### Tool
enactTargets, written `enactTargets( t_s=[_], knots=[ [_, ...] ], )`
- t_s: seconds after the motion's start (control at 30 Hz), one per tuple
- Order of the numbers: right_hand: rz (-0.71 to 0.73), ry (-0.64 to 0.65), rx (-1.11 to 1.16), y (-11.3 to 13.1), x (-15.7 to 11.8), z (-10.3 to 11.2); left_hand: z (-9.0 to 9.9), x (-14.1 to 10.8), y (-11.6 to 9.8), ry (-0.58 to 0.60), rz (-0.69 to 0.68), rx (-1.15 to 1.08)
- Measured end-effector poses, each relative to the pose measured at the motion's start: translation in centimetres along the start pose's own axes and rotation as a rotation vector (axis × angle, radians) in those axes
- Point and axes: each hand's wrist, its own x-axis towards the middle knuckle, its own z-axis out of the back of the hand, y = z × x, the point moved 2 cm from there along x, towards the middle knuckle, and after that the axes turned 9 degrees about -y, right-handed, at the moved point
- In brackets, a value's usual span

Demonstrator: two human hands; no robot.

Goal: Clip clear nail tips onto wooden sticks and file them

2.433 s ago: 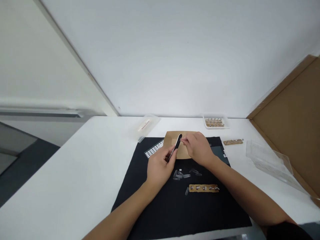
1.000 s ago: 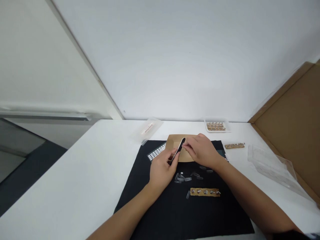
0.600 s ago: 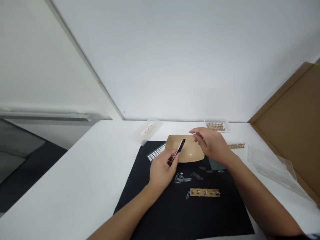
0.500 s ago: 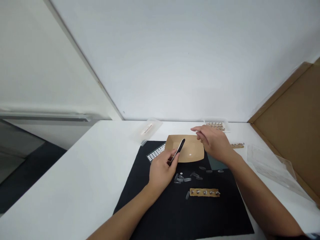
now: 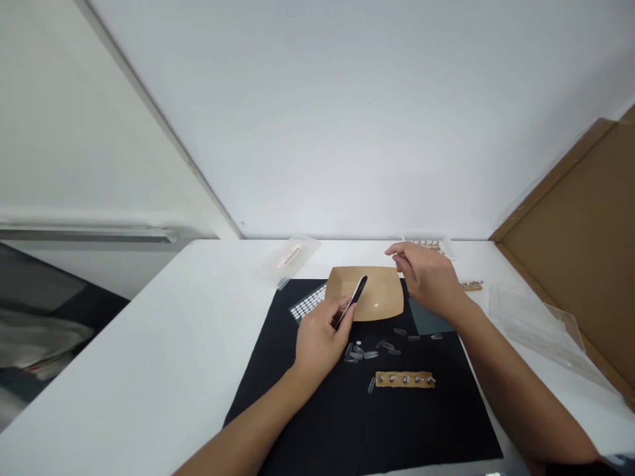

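My left hand (image 5: pixel 321 337) is closed around a slim black tool with a pale edge (image 5: pixel 358 291), its rounded tip slanting up over the cardboard tray (image 5: pixel 391 297). A small white dot (image 5: pixel 376 305) lies inside the tray. Beyond the tray's right rim hovers my right hand (image 5: pixel 424 274), fingers bent and drawn together; whatever they may hold is too small to tell. Clear false nail tips (image 5: pixel 370 355) lie scattered below the tray. A tan strip with several metal posts (image 5: pixel 405 379) rests nearer me, one nail tip (image 5: pixel 371 385) beside its left end.
A black mat (image 5: pixel 317 423) covers part of the white table (image 5: pixel 163 357). Left of the tray lies a sheet of white stickers (image 5: pixel 308 303); behind it, a plastic sleeve (image 5: pixel 292 256). To the right are another post strip (image 5: pixel 471 285), clear plastic lids (image 5: pixel 536 324) and a cardboard panel (image 5: pixel 580 238).
My right hand has shifted slightly right and up, away from the tray, with its fingers more curled. My left hand keeps its hold on the tool. The view has shifted slightly.
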Motion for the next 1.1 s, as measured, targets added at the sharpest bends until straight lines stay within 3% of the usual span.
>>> enactTargets(
  t_s=[0.77,1.1],
  knots=[
    [-0.012,0.106,0.066,-0.3,-0.4,-0.8,-0.1,0.0,0.1,0.005,0.016,-0.019],
    [-0.119,0.274,0.284,0.6,-0.8,-1.9,0.1,0.2,-0.3,-0.005,0.017,-0.029]
  ],
)
